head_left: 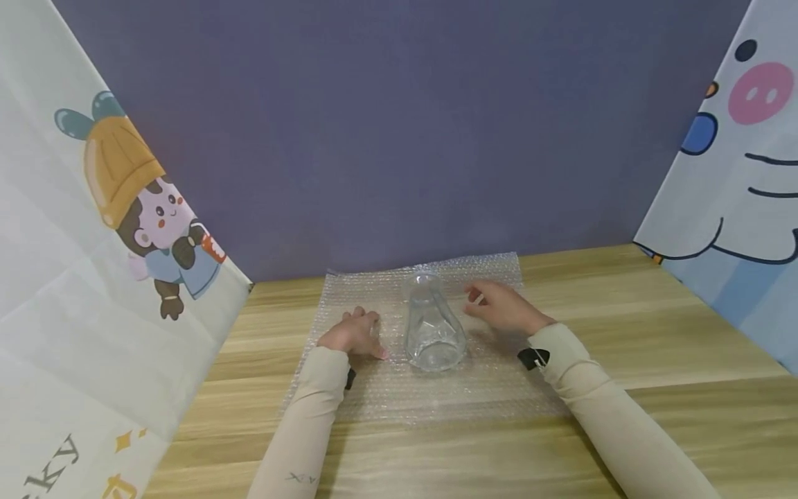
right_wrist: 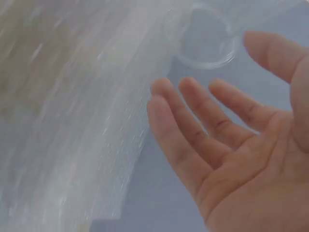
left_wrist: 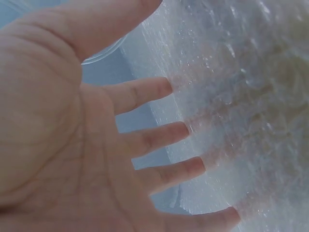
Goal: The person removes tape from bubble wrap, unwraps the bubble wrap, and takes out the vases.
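Observation:
A clear glass vase [head_left: 435,326], broader at its near end, is on a sheet of bubble wrap [head_left: 386,398] between my two hands. Whether it stands or lies is hard to tell. My left hand [head_left: 357,334] is to its left over the wrap, fingers spread and apart from the glass. In the left wrist view the fingertips [left_wrist: 179,129] meet the bubble wrap [left_wrist: 251,111]. To the right of the vase, my right hand [head_left: 506,307] holds nothing, its fingers loosely bent. A round glass rim [right_wrist: 207,63] shows beyond those fingers in the right wrist view.
Under the wrap is a wood-grain table [head_left: 623,312]. A plain purple-grey panel [head_left: 399,138] rises along its back edge. White sheets with cartoon prints flank it, one at left [head_left: 50,229] and one at right [head_left: 773,291].

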Motion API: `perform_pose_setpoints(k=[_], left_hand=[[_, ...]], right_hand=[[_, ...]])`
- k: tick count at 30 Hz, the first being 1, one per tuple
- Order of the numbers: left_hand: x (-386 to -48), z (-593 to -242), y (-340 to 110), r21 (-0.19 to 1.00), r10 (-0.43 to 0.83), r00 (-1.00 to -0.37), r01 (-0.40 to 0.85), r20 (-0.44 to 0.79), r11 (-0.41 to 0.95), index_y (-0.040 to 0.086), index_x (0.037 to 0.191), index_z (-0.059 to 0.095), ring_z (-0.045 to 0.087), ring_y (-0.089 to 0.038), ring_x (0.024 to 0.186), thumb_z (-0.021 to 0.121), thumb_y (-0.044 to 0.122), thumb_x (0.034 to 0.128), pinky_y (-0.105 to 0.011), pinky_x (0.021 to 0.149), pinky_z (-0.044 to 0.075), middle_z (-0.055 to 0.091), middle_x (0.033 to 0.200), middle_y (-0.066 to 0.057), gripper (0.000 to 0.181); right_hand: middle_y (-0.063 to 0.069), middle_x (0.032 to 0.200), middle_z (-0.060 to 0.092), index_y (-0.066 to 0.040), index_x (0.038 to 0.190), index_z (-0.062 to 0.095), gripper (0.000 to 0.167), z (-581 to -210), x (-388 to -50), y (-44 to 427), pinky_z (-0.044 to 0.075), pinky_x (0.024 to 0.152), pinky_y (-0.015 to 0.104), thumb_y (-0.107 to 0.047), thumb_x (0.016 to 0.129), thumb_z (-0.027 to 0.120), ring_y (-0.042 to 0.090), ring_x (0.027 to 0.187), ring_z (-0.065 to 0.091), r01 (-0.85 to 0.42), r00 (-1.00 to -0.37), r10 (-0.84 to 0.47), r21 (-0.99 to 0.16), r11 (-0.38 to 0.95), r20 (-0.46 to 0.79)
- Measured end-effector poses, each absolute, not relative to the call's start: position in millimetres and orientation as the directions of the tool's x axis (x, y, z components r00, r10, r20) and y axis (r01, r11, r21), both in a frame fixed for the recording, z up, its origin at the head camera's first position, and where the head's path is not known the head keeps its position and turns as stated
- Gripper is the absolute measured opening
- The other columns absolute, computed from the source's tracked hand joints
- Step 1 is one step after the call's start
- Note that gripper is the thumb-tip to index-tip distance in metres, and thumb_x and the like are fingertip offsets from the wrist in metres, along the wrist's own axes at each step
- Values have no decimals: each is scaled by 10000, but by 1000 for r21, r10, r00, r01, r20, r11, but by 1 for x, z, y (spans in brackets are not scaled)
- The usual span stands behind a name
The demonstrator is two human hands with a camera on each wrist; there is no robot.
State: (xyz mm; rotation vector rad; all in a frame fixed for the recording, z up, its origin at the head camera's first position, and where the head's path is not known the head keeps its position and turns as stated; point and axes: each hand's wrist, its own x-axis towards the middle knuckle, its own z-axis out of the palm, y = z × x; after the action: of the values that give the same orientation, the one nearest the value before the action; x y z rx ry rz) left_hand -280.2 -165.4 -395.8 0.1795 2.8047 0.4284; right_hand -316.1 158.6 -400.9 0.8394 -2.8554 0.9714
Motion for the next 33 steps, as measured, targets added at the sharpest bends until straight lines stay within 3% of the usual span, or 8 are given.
perform_pose_setpoints(k=[5,10,16,24,29,33], left_hand=[[-280,-395,-167,325,171,-939,69,-298,943,104,1558,397,310,-436,1475,849,363,832,-647,1128,403,347,1589,-210,894],[-279,-394,-166,308,169,-936,69,-310,949,112,1549,407,337,-408,1450,832,377,845,-639,1119,416,373,1565,-197,864],[-279,-395,-165,305,164,-937,66,-309,950,108,1537,420,341,-405,1450,831,381,845,-636,1115,422,385,1553,-197,850],[-279,-395,-166,315,162,-937,59,-309,947,97,1521,433,338,-412,1454,834,379,842,-628,1121,419,387,1559,-198,837],[-278,-395,-166,321,168,-936,63,-309,945,96,1519,431,338,-415,1454,825,376,850,-633,1121,416,389,1554,-200,826],[-278,-394,-166,324,171,-935,65,-309,944,93,1521,425,328,-424,1463,820,369,855,-638,1129,405,388,1549,-202,822]], right_hand=[[211,1156,696,12,1339,576,441,-395,-312,146,597,819,436,-303,1032,610,318,955,715,-456,-867,-466,-662,594,179],[259,1253,620,29,1419,488,615,-393,-306,136,628,731,409,-450,1040,564,338,920,724,-352,-890,-444,-773,528,102],[271,1359,544,14,1503,373,812,-389,-297,125,638,710,426,-620,1011,493,296,943,692,-232,-906,-424,-823,518,-12],[294,1429,527,-45,1519,333,828,-394,-294,116,631,638,465,-675,996,459,296,880,684,-118,-911,-396,-846,520,-116],[320,1480,476,-30,1553,287,882,-399,-294,114,633,647,449,-680,986,475,345,1072,655,-89,-901,-405,-850,519,-154],[322,1501,447,-16,1573,268,954,-401,-295,113,631,652,407,-691,952,531,354,1122,628,-66,-896,-403,-842,535,-186]])
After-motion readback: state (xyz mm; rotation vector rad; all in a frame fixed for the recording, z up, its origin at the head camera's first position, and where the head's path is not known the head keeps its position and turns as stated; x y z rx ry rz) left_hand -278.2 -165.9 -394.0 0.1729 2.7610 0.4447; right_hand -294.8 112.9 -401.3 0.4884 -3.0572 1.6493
